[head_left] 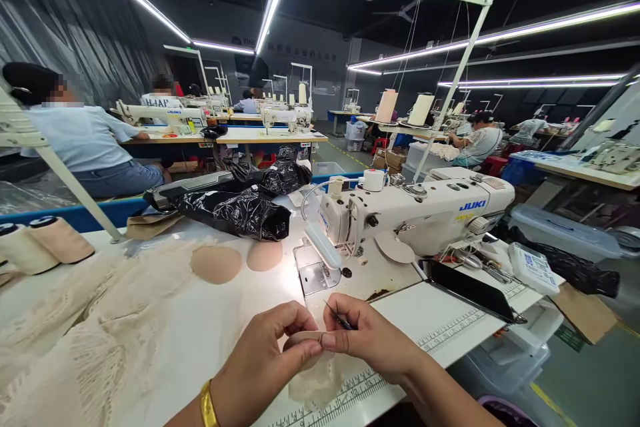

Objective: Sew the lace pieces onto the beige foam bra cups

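"Where was the piece [303, 339] being held?"

"Between both hands, over the near side of the table [193, 343], just in front of the machine [415, 210]. It was pinched, curved, between the thumb and fingers of the left hand [267, 357]."

"And the right hand [373, 333]?"

"Its fingers were curled closed around a dark, pointed tool [340, 319], and the piece's right end was pressed by its thumb. The two thumb tips were nearly met."

"How much had been done?"

"Only the handling of that one piece could be seen under way, so it was judged unfinished. Two ovals [216, 263] had been laid flat farther off, left of the needle plate [319, 278]; whether they were finished or waiting could not be told."

"What else was left?"

"Lace [100, 333] was heaped at the left, and sheer cloth [315, 383] was spread beneath the hands. Whether it was joined to the piece could not be made out."
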